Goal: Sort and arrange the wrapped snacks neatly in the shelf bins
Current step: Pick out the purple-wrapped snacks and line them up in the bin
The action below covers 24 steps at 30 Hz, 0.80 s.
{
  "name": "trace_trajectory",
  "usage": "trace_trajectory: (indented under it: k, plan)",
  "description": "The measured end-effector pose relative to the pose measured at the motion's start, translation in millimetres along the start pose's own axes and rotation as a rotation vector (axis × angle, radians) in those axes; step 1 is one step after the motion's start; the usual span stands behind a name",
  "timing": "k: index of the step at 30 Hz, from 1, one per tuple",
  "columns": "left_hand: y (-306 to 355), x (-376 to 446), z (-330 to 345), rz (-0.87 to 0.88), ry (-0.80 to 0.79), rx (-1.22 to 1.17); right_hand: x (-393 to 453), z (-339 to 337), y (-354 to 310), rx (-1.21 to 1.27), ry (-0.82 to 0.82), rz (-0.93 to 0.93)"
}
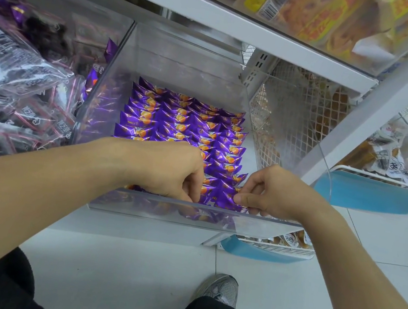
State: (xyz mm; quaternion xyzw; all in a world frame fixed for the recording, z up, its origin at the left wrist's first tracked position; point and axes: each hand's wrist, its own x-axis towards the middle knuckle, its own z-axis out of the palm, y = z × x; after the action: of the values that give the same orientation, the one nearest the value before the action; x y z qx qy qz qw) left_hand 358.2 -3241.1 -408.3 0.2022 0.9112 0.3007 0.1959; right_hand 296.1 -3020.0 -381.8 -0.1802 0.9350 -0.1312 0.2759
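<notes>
Purple wrapped snacks (184,122), packed in overlapping rows inside the clear bin (188,214), filling it from the back wall to the front lip. At the front row, toward 6 o'clock of the bin: right hand (275,192) pinching one purple packet's edge between thumb and forefinger; left hand (174,169) curled down into the same row, fingertips buried among wrappers, seemingly gripping another packet. Probably the last row being tucked in and squared off. Next: seating these packets upright, aligned with the rows behind, without toppling neighbours. Front lip of the bin right against the fingers, leaving little room to work. At 9 o'clock, a bin of clear-bagged dark snacks (15,78); at 3 o'clock, a wire mesh basket (298,120); at 12 o'clock overhead, a shelf of yellow packets (320,21). Below, a grey shoe (222,288) on the tiled floor.
</notes>
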Motion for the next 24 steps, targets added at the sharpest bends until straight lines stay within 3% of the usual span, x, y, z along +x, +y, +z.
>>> trace_trajectory:
  k: [4, 8, 13, 24]
  plan:
    - [-1.0, -0.2, -0.8, 0.003, -0.028, 0.027, -4.0, -4.2, -2.8, -0.015, 0.065, 0.035]
    - [-0.7, 0.5, -1.2, -0.002, -0.033, 0.062, -8.4, -8.5, -9.5, 0.096, 0.175, -0.159]
    - [-2.0, -0.3, -2.9, 0.002, -0.016, 0.099, -4.2, -0.3, -18.3, 0.006, -0.086, -0.383]
    - [-0.6, -1.6, -2.7, 0.062, -0.046, 0.175, 4.3, 2.8, -31.9, -0.222, -0.207, -0.387]
